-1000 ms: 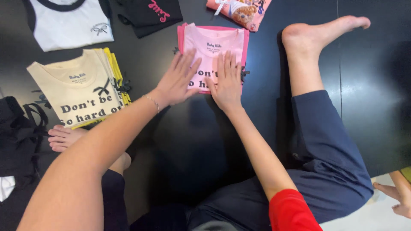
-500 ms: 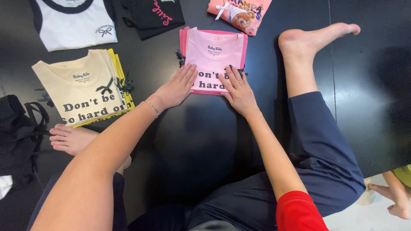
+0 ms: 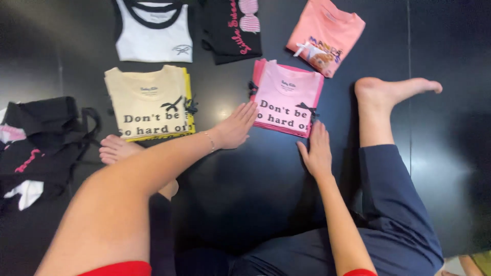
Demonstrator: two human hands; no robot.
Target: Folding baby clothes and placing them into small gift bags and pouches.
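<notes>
- The folded pink T-shirt stack (image 3: 286, 105) lies on the dark glossy floor (image 3: 235, 204), just right of centre, with black lettering and a small black bow on top.
- The left hand (image 3: 236, 127) lies flat at the stack's 9 o'clock edge, fingers straight and slightly spread, their tips touching the lower left corner; it clamps nothing.
- The right hand (image 3: 317, 152) lies flat at the stack's 5 o'clock corner, fingers together and extended, tips against the bottom edge; it grips nothing either.
- Judging by this, the step in hand is squaring the stack's edges after folding.
- The next move likely calls for light, even pushes from both sides, so the layers align without sliding askew.
- At 9 o'clock from it lies a cream T-shirt stack (image 3: 151, 102); at 12 o'clock a black T-shirt (image 3: 232, 28); at 1 o'clock a salmon T-shirt (image 3: 325, 36).
</notes>
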